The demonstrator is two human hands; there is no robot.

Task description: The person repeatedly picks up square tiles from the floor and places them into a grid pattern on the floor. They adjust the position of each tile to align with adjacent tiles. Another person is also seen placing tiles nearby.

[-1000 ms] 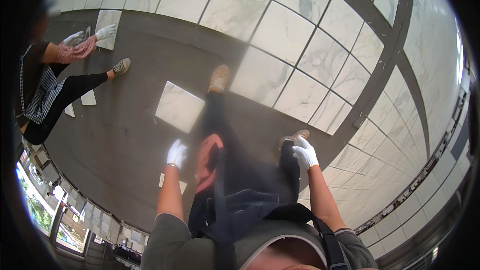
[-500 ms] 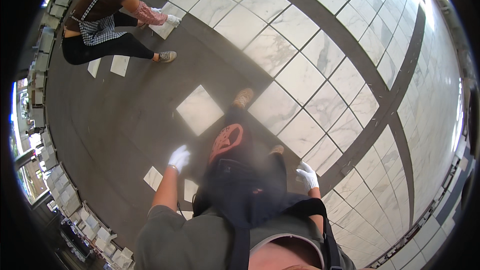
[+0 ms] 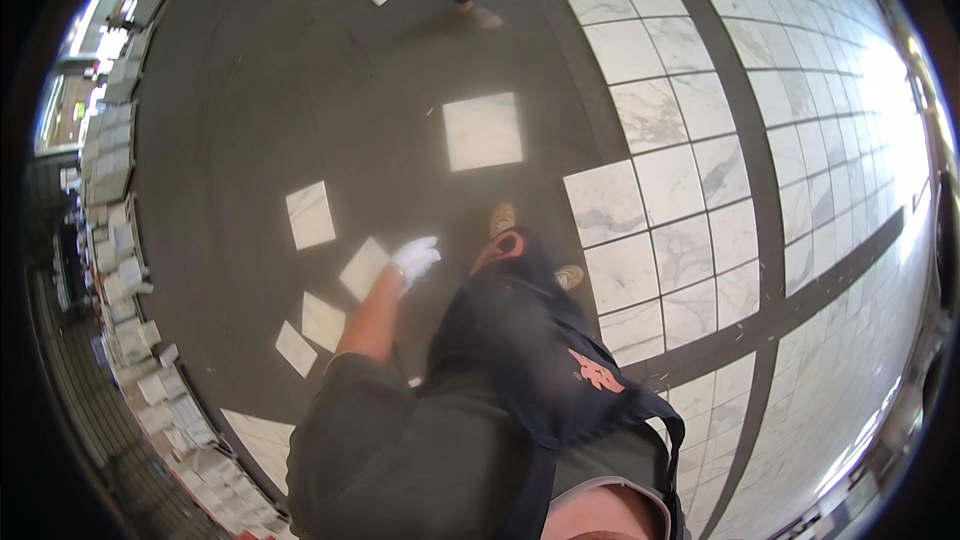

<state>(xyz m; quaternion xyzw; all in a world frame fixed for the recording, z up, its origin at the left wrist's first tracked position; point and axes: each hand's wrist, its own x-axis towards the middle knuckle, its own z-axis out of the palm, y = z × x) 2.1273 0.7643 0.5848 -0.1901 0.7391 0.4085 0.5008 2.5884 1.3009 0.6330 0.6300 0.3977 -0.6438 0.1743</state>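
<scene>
Grey floor (image 3: 230, 140) (loose white tiles (image 3: 362, 268) on it) beside marbled tiling (image 3: 668, 186)

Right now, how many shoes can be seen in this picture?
3. The wearer's left shoe and right shoe are near the laid tiles; a co-worker's shoe is near the top centre. The co-worker's other shoe may be hidden or outside the picture.

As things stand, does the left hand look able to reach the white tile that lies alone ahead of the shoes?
Probably not without bending: the left hand seems to hang well above the dark floor where the white tile lies. No other object shows between them, so the way looks free.
</scene>
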